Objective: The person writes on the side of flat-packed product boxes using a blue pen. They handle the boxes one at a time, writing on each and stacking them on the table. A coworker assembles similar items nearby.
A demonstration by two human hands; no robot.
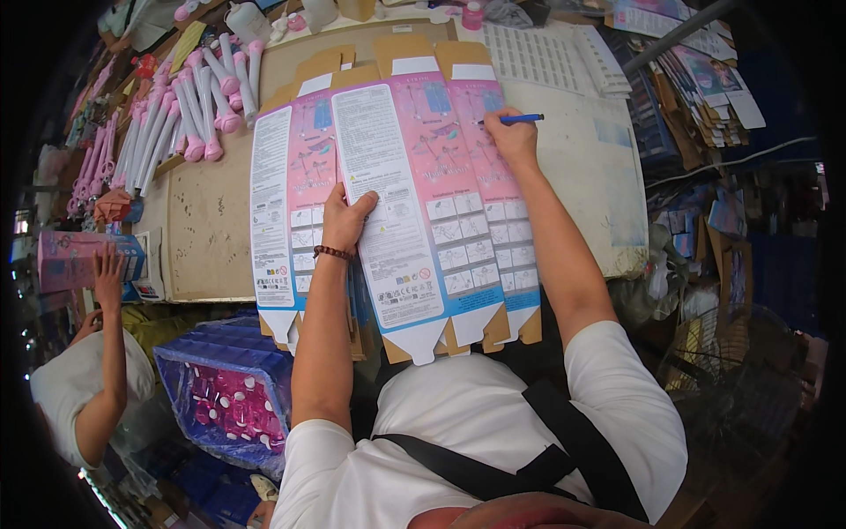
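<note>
Flattened, printed cardboard boxes in pink, white and blue lie overlapped on the table before me. My left hand (pixel 347 215) grips the left edge of the front flat box (pixel 423 198), its thumb resting on the white text panel. Under that hand, another flat box (pixel 272 205) shows to the left. My right hand (pixel 514 137) holds a blue pen (pixel 522 119) over the upper part of the right-hand flat box (pixel 512 211). The pen's tip is hidden by my fingers or too small to make out. Unprinted brown cardboard (pixel 403 47) shows at the top ends.
Pink-and-clear plastic wands (pixel 198 99) are heaped at the back left. A co-worker's hand (pixel 108 271) touches a printed box (pixel 73 259) at a scale (pixel 149 264). Below stands a blue crate (pixel 218 344) of pink bottles. Printed sheets (pixel 529 56) lie at the back right, near stacked cartons (pixel 710 79).
</note>
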